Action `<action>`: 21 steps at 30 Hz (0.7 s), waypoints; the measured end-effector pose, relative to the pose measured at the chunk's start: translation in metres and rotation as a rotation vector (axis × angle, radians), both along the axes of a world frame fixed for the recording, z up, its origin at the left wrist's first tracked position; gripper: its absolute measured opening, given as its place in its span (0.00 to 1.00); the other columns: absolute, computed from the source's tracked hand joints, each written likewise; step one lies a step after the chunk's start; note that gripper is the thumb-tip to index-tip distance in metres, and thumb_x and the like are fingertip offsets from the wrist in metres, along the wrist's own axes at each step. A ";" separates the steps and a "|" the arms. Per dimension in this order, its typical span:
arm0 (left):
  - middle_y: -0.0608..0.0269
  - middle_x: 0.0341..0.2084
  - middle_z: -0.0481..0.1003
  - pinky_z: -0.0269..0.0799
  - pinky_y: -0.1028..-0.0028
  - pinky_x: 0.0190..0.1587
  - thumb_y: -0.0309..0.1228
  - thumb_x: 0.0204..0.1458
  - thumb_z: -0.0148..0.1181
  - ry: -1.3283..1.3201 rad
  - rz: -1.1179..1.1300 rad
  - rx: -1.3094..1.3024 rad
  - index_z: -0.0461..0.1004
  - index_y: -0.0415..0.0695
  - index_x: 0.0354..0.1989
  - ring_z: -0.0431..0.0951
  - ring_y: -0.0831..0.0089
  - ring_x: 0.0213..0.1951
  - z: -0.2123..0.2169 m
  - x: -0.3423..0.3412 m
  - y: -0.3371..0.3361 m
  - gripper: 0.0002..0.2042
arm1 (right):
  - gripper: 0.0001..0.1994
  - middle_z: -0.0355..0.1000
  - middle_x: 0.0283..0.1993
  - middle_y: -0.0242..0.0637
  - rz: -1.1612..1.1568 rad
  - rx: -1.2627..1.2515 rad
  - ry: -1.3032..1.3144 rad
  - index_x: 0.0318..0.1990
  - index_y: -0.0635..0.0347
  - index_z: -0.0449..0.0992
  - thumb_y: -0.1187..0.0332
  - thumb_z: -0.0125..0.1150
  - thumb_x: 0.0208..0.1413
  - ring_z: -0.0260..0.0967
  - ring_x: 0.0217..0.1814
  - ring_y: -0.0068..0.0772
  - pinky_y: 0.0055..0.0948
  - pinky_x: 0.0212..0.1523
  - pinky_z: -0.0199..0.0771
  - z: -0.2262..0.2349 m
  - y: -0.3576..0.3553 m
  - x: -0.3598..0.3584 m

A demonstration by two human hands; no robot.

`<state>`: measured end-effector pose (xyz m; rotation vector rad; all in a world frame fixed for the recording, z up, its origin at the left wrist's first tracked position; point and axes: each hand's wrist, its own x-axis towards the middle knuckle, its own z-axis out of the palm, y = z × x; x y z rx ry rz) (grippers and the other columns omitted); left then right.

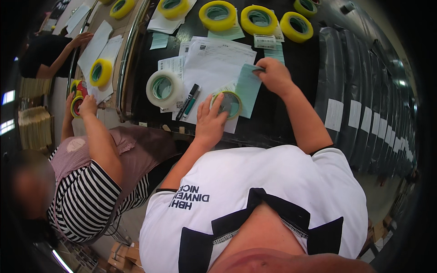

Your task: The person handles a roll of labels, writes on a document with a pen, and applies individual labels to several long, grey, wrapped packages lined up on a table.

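Note:
My left hand (210,122) lies at the near side of a nearly used-up tape roll (236,105), its fingers over the rim and core, holding it against the papers. My right hand (275,75) pinches the upper right corner of a pale green label strip (248,93). The strip's left edge lies beside that roll. White printed sheets (221,59) spread across the dark table under the roll. Left of my left hand lie a black marker (187,101) and a green-and-white marker (192,105). A large clear tape roll (175,94) rests further left.
Several yellow tape rolls (217,16) line the table's far side, some on labels. Dark wrapped packages (339,86) with white labels stand in a row at the right. Beyond a metal rail (129,50) on the left, a person in a striped top (86,200) handles tape rolls.

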<state>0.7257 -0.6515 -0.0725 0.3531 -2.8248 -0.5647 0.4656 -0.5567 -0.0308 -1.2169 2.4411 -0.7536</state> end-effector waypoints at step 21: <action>0.47 0.61 0.62 0.53 0.49 0.64 0.52 0.63 0.37 0.560 0.107 2.314 0.61 0.45 0.62 0.61 0.54 0.63 0.068 0.007 -0.013 0.27 | 0.10 0.75 0.45 0.34 0.311 -0.364 -1.334 0.42 0.61 0.79 0.74 0.65 0.51 0.72 0.45 0.25 0.27 0.49 0.72 0.026 0.034 0.092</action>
